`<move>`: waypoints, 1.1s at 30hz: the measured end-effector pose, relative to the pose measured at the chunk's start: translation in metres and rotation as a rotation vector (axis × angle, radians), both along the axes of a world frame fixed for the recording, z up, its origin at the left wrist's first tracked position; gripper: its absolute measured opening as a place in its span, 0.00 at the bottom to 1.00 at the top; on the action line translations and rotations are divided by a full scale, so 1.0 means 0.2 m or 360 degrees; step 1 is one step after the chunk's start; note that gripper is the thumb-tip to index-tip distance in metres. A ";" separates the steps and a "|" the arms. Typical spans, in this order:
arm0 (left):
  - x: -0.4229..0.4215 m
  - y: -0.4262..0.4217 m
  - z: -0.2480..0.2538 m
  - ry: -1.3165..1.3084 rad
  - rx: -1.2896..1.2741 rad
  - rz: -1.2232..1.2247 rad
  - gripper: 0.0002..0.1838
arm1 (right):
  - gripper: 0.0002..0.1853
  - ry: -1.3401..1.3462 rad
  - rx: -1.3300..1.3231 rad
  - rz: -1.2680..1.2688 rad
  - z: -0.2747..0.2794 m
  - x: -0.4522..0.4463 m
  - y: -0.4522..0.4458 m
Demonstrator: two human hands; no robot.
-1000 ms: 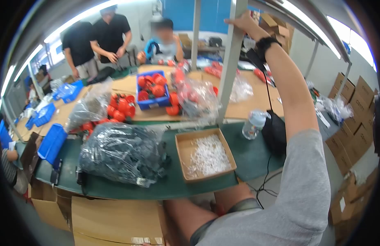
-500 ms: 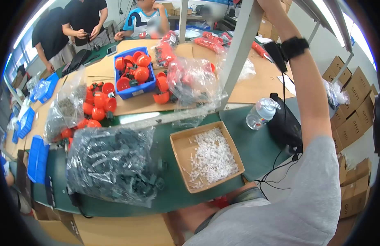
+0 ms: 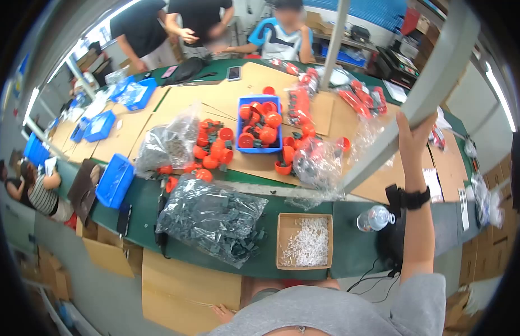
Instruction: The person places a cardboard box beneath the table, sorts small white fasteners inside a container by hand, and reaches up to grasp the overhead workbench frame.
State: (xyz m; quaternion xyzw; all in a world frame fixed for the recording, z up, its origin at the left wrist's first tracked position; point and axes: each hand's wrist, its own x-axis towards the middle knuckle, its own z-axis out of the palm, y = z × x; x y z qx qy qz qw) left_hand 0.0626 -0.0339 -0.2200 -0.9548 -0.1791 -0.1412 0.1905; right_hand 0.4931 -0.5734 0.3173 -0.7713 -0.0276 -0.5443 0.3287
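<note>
My right hand [image 3: 414, 137] is raised to the slanted white metal post [image 3: 377, 154] at the right, its thumb and fingers around it. A black strap device [image 3: 412, 197] sits on that wrist. Low in the view, my left hand [image 3: 222, 314] is partly hidden by my shirt; its fingertips lie spread on the brown cardboard [image 3: 187, 285] at the table's front edge. On the green tabletop before me are a clear bag of dark green parts [image 3: 209, 218] and a shallow cardboard tray [image 3: 279, 241] of small white pieces. A clear bottle [image 3: 374, 218] lies tilted to the right.
Across the table, a blue bin [image 3: 260, 150] holds orange-red cups, with loose orange cups [image 3: 215, 148] and plastic bags [image 3: 319, 165] beside it. An empty-looking blue tray [image 3: 115, 180] is at left. Several people stand or sit behind. Black cables [image 3: 372, 280] hang at right.
My view has swung left and widened, so the table's items appear further right. My right hand, cut off at the top before, now shows on the post. My left fingertips have come into view.
</note>
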 end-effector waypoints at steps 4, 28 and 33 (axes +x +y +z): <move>0.34 0.01 0.79 0.1150 -0.2213 0.0355 0.18 | 0.36 0.0027 -0.0092 -0.0168 -0.05 0.00 -0.03; 0.80 0.39 3.83 0.0538 -0.1102 -0.1130 0.27 | 0.34 0.0776 -0.0638 -0.0005 1.10 -0.53 -0.10; 0.87 0.37 3.72 0.0894 -0.0773 -0.1388 0.32 | 0.22 0.1504 -0.0560 0.0018 1.50 -0.84 -0.25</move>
